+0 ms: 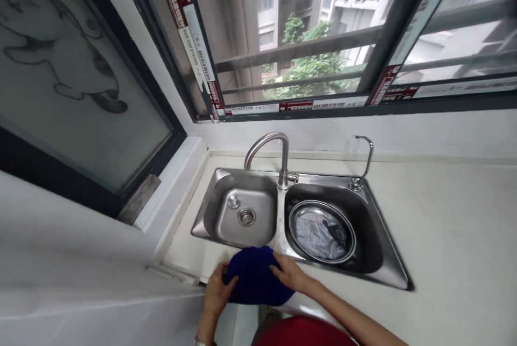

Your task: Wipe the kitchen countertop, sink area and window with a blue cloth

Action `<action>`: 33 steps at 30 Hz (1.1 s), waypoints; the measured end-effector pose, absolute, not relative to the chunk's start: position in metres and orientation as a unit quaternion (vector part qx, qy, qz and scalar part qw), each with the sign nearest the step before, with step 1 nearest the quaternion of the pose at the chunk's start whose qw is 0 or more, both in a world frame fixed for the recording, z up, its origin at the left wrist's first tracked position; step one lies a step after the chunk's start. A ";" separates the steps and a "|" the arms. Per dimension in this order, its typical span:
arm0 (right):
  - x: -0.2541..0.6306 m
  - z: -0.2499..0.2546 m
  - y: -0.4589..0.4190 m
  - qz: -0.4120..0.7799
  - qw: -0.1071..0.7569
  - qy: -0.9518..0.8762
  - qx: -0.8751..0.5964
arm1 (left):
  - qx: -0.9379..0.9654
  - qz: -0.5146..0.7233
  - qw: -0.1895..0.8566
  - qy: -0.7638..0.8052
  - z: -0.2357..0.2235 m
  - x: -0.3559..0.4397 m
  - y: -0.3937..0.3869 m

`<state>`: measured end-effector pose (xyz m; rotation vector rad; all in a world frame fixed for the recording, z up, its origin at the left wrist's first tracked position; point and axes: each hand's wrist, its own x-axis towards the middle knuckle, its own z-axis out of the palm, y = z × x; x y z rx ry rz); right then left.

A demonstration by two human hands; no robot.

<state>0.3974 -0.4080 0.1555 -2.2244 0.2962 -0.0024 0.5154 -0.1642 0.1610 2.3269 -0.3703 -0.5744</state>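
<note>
A dark blue cloth [255, 280] is bunched at the front edge of the counter, just in front of the double steel sink [278, 227]. My left hand [216, 292] grips its left side with fingers curled round it. My right hand [291, 275] presses on its right side, fingers closed over the fabric. Both hands hold the cloth between them.
The left basin [226, 211] shows a drain. A round metal bowl [323, 230] with grey and dark cloth inside sits in the right basin. A curved tap [278, 152] and a thin spout [365, 160] stand behind. White counter [444, 227] extends right; a window above.
</note>
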 end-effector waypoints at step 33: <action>0.385 0.115 -0.421 0.024 0.344 0.035 -0.938 | 0.913 0.035 0.382 -0.140 0.105 0.532 -0.176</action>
